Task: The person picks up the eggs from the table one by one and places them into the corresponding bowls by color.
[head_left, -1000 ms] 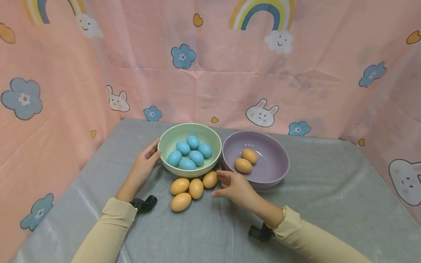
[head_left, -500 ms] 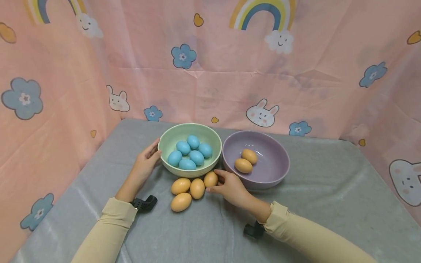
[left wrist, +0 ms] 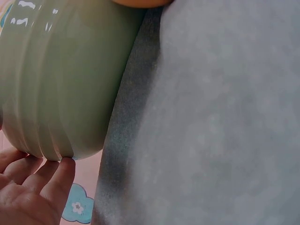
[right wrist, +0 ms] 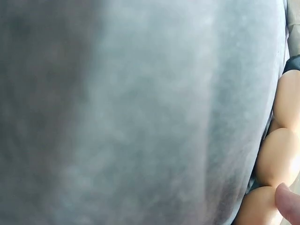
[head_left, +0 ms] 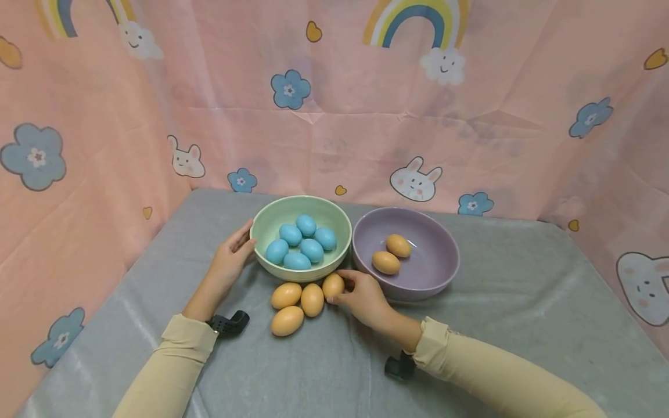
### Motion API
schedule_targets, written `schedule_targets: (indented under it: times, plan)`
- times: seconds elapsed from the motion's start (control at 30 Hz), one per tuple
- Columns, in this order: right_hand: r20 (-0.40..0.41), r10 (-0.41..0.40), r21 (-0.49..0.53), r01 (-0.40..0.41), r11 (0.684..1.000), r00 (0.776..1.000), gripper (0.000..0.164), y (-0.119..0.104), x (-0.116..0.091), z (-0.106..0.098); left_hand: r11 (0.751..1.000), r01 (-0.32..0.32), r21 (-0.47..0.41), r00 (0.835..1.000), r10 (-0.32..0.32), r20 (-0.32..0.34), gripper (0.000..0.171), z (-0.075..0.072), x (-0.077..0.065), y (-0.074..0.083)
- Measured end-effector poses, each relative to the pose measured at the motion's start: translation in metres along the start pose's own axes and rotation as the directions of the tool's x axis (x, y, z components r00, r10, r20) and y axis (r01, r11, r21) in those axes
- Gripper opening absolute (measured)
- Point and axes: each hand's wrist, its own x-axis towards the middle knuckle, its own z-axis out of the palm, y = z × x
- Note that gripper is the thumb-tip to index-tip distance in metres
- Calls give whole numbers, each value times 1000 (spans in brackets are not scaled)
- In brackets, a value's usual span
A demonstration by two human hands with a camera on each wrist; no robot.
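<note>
In the head view my right hand (head_left: 366, 299) pinches the rightmost orange egg (head_left: 333, 286) between thumb and fingers, close in front of the green bowl. Its thumb (right wrist: 287, 202) lies against an egg in the right wrist view. Several more orange eggs (head_left: 312, 300) lie beside it on the grey cloth. My left hand (head_left: 230, 258) rests its fingertips on the left side of the green bowl (head_left: 274, 223); its fingers (left wrist: 58, 183) look nearly straight in the left wrist view. Several blue eggs (head_left: 290, 234) are in that bowl.
A purple bowl (head_left: 431, 249) stands right of the green one, nearly rim to rim, with two orange eggs (head_left: 386, 263) inside. Grey cloth (head_left: 522, 290) covers the table. A pink printed curtain (head_left: 334, 139) hangs at the back and sides.
My right hand has moved left to the rightmost orange egg and its fingers have closed on it. One egg in the purple bowl has shifted slightly. The left hand stays at the green bowl.
</note>
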Motion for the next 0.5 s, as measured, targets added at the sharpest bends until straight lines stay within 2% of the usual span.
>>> schedule_targets:
  times: [0.17,0.33,0.5]
  plan:
    - [15,24,26,-25,999,1000,55,-4,-8,-5,1000,-4,1,1000,4,-4,57,-1,0,0]
    - [41,42,98,-46,994,998,58,-12,-19,-20,1000,-3,2,1000,3,-4,57,-1,1,0]
    - [45,13,154,-20,988,999,60,-21,-24,-38,1000,2,3,1000,-2,1,56,0,-1,0]
